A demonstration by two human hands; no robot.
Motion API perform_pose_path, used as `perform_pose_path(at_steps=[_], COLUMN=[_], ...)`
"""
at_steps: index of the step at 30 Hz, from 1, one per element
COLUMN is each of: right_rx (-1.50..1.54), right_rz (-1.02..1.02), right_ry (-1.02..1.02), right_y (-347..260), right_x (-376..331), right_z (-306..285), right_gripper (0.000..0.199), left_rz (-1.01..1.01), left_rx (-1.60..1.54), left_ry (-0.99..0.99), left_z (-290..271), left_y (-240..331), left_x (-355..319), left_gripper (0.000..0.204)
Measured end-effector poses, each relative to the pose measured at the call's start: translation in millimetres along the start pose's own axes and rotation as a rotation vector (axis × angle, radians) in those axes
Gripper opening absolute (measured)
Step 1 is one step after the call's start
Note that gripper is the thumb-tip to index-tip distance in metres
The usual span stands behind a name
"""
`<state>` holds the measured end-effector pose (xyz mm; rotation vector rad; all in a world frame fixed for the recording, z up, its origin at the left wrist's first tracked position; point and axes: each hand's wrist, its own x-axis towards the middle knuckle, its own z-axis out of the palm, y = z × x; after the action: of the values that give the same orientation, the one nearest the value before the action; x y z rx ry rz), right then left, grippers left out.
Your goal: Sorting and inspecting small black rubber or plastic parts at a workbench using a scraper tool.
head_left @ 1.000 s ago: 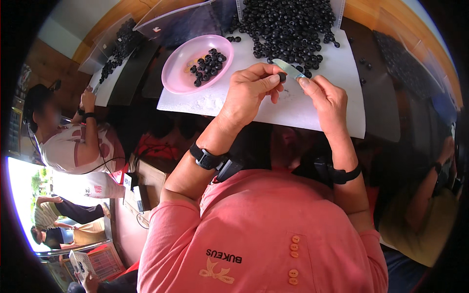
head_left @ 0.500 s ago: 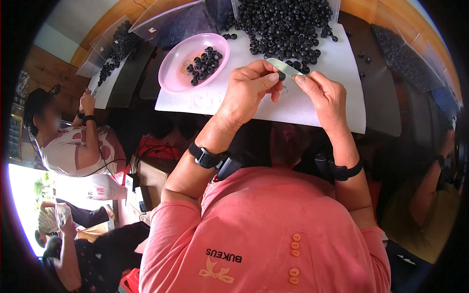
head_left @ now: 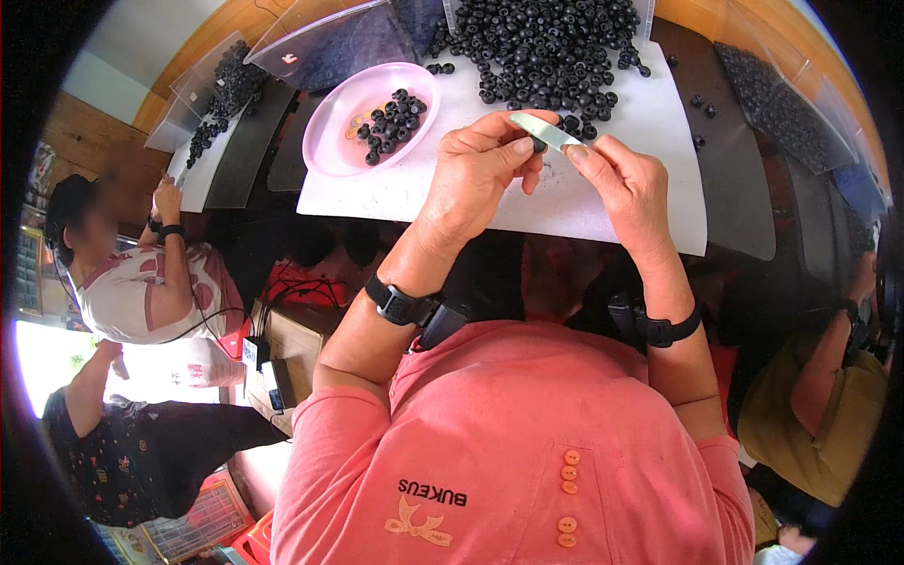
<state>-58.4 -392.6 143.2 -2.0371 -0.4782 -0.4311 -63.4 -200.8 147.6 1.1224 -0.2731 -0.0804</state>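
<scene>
A small round black bead-like piece (head_left: 539,145) is pinched between the thumb and fingers of my left hand (head_left: 471,174). My right hand (head_left: 629,188) is closed on a small knife (head_left: 544,129) with a pale blade, which slants up to the left and lies right beside the piece. Both hands are over the near part of a white sheet (head_left: 659,160). Left of them, a pink plate (head_left: 322,141) carries several similar black pieces and a few flat yellowish bits. Beyond my fingers spreads a big heap of black pieces (head_left: 546,56).
Clear plastic panels (head_left: 344,42) stand behind the plate. A few loose black pieces (head_left: 698,101) lie on the dark table at the right, near another bin of them (head_left: 772,104). A person (head_left: 141,282) at the left works by a similar heap; another person (head_left: 819,395) is at the right.
My hands keep nearly the same place, with the blade shifted slightly by the piece. At lower left, a person in dark clothes has moved.
</scene>
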Motion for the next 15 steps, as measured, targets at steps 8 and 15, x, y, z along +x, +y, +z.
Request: perform_pose_path(at_steps=[8, 15], right_rx=[0.033, 0.106], right_rz=[-0.004, 0.04], right_ry=[-0.021, -0.078], right_y=[1, 0], right_x=[0, -1], right_z=[0, -3], right_gripper=[0.039, 0.033], left_rz=[0.055, 0.091], left_rx=[-0.001, 0.041], left_ry=[0.018, 0.036], left_z=[2, 3], left_y=[-4, -11], left_x=[0, 0], left_gripper=[0.025, 0.018])
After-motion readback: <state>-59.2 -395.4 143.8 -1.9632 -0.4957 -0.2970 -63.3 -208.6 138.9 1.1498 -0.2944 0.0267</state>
